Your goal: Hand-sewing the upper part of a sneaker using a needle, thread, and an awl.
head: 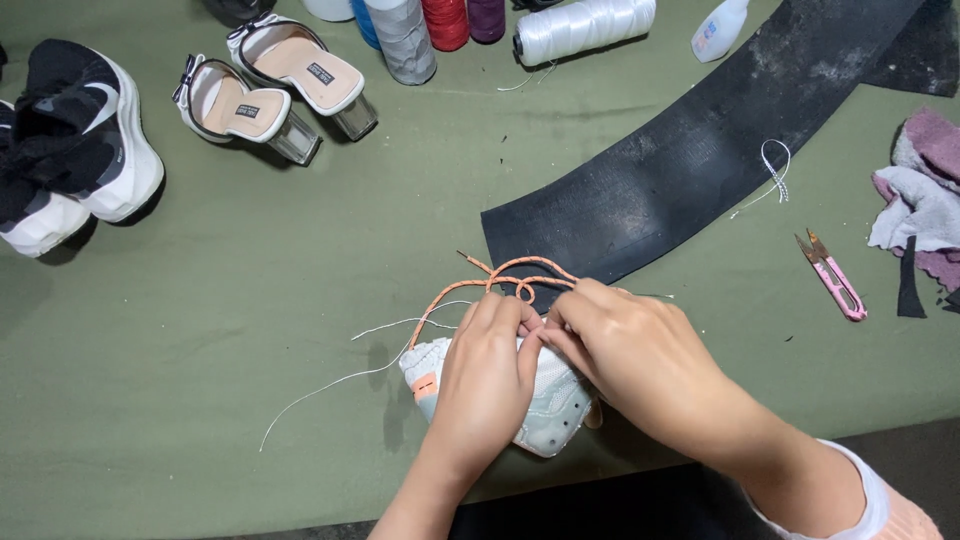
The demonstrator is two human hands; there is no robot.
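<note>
Item: small pale sneaker [545, 400], lying near the front edge of the green desk [250, 300], at centre.

Hands: the left hand [485, 385] is laid over the sneaker's top, thumb and forefinger pinched together at the lacing; the shoe is thereby pressed down and kept steady. The right hand [625, 350] is closed in a pinch at the same spot, fingertips meeting those of the left. Whether lace or thread is pinched cannot be told.

Orange lace [500, 275]: looped out on the far side of the hands, one end free on the desk, apparently slack.

White thread [340, 380]: trailed leftward from the sneaker.

Also on the desk:
- black rubber strip [700, 150], curved, far right of centre;
- pink snips [835, 280], laid to the right, within reach of the right hand;
- cloth scraps [925, 190], right edge;
- thread spools [480, 25], far edge;
- clear-heeled sandals [270, 90], far left;
- black-and-white sneakers [70, 140], left edge.
</note>
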